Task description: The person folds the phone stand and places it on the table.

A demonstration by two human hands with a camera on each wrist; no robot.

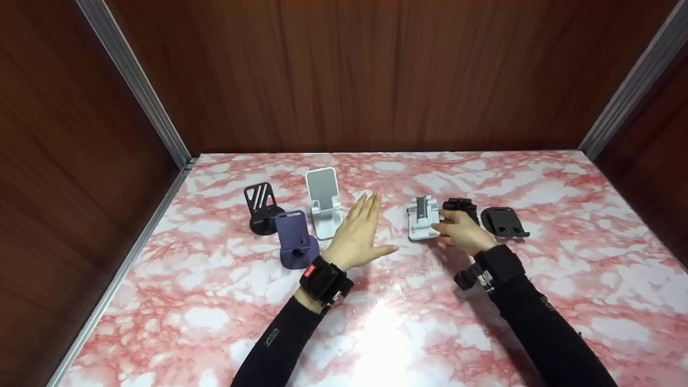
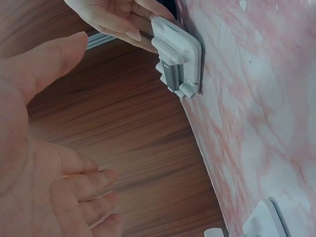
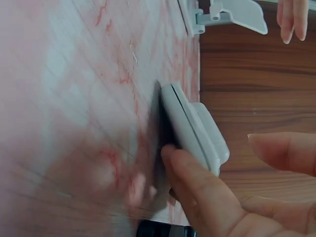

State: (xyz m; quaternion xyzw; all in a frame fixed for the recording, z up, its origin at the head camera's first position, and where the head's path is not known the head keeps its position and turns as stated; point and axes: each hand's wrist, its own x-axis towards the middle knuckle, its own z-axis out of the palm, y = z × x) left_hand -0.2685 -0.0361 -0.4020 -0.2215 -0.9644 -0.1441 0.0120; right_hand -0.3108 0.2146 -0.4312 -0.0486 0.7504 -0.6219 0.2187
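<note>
A folded white phone stand [image 1: 423, 228] with a grey strip lies right of centre. At its right edge are the fingers of my right hand [image 1: 462, 232]. In the right wrist view, its fingertips touch the lower side of the folded white stand [image 3: 190, 131], while the thumb [image 3: 286, 150] is apart from it. My left hand [image 1: 355, 234] is held over the table with fingers extended and thumb spread, holding nothing. Just beyond it stands an unfolded white phone stand [image 1: 322, 185] with a grey pad. A purple phone stand [image 1: 293, 231] is left of that hand.
A black slotted phone stand [image 1: 260, 207] stands behind the purple one. Right of the folded white stand are a black folded stand [image 1: 461, 205], partly hidden by my right hand, and another low black stand [image 1: 505, 221]. Brown wood panels [image 1: 376, 75] enclose the marbled table [image 1: 204, 317].
</note>
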